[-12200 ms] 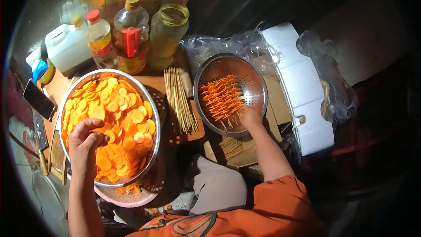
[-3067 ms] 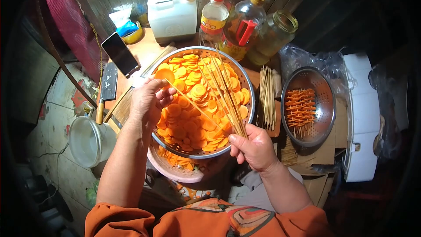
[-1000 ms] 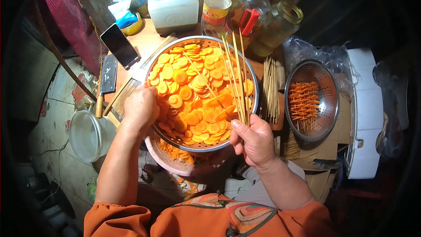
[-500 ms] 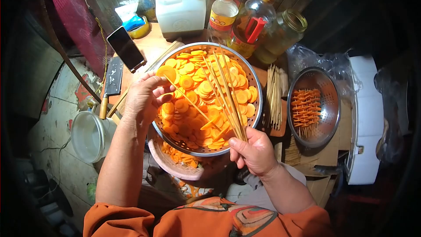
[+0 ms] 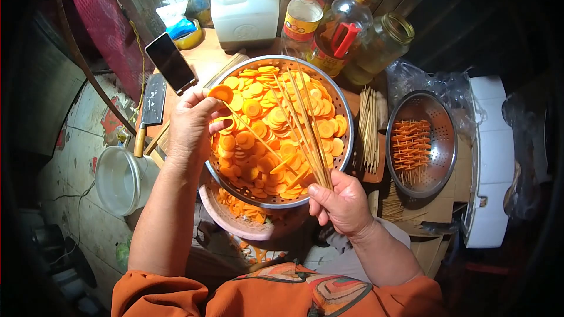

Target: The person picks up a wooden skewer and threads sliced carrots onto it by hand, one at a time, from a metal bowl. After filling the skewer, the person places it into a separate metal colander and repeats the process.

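Observation:
My left hand (image 5: 197, 118) pinches a round carrot slice (image 5: 221, 93) over the left side of a metal colander (image 5: 346, 141). The tip of a thin bamboo skewer (image 5: 254, 132) meets the lower edge of that slice. Farther down this skewer, toward my right hand (image 5: 341, 205), two slices stand edge-on. In my right fist is a bundle of bamboo skewers (image 5: 311, 147), fanned upward across the colander. Loose carrot slices (image 5: 276, 118) fill the colander beneath both hands.
Right of the colander lie more skewers (image 5: 369, 132), then an oval perforated bowl (image 5: 445, 164) holding threaded carrots (image 5: 410, 147). Bottles and a white jug (image 5: 245, 17) line the back. A phone (image 5: 170, 61), cleaver (image 5: 154, 100) and bucket (image 5: 120, 182) are leftward; below sits a pink basin (image 5: 235, 226).
My left hand has lifted slightly, and the carrot slice in it has tilted flatter at the skewer tip. My right hand and its skewers hold nearly still.

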Available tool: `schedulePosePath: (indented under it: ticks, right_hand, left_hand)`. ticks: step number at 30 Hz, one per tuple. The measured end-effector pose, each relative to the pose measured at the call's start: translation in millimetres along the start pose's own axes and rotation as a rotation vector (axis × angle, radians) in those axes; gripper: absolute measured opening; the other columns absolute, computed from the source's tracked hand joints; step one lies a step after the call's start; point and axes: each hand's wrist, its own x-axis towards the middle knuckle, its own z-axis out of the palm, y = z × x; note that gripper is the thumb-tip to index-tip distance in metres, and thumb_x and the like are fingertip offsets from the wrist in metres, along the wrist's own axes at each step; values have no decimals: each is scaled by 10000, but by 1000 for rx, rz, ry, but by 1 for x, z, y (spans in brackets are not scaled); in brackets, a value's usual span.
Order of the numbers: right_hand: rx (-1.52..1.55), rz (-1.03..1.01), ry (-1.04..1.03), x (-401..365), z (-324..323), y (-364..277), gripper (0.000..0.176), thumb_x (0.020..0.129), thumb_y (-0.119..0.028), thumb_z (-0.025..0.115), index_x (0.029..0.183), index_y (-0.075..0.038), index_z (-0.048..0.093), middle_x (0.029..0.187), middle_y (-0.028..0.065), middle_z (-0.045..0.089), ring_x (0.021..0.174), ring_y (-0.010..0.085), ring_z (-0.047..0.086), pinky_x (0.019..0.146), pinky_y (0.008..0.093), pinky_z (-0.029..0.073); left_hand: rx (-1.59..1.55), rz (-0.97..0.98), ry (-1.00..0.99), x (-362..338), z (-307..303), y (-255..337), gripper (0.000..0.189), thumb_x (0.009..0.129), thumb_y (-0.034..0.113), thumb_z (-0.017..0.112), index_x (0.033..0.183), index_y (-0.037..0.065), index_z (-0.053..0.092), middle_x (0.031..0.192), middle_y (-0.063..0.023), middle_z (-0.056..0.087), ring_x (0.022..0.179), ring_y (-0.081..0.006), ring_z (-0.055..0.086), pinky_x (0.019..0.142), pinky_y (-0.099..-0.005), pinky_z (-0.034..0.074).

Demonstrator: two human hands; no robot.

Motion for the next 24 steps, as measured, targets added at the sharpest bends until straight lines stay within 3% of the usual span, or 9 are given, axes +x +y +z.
schedulePosePath:
  ticks: [5, 7, 12, 15, 24]
  right_hand:
    - [10, -3, 12, 0, -1, 2, 148, 892, -120, 555, 965, 9, 553, 625, 47, 569, 417, 49, 461, 377, 147, 368]
    - [20, -17, 26, 0, 1, 0, 143, 890, -116, 553, 965, 5, 549, 624, 46, 564, 419, 51, 458, 375, 149, 363]
    - [55, -36, 58, 3, 0, 1, 158, 896, -153, 554, 929, 1, 550, 636, 38, 565, 439, 48, 457, 401, 163, 363]
    - [117, -39, 91, 5, 0, 1, 162, 891, -160, 557, 914, 0, 544, 630, 40, 559, 426, 55, 442, 390, 167, 351]
    - [149, -50, 79, 7, -1, 3, 140, 897, -137, 537, 962, -14, 536, 622, 31, 554, 406, 52, 442, 373, 148, 346]
  left_hand:
    - [74, 18, -12, 0, 1, -4, 98, 806, 22, 567, 898, 58, 567, 838, -64, 643, 659, -108, 623, 554, -256, 558]
    - [89, 29, -194, 0, -2, -12, 91, 800, 17, 574, 876, 65, 565, 832, -59, 640, 640, -102, 615, 556, -263, 557]
    - [30, -98, -306, -37, 32, -26, 142, 764, -13, 626, 872, 40, 551, 827, -45, 619, 696, -148, 653, 608, -228, 519]
    - [91, -115, -325, -52, 42, -34, 158, 760, -13, 635, 887, 42, 559, 832, -23, 605, 723, -88, 589, 632, -209, 505]
    - [46, -117, -316, -56, 44, -38, 156, 753, -12, 639, 878, 37, 561, 829, -25, 593, 725, -80, 575, 630, -216, 502]
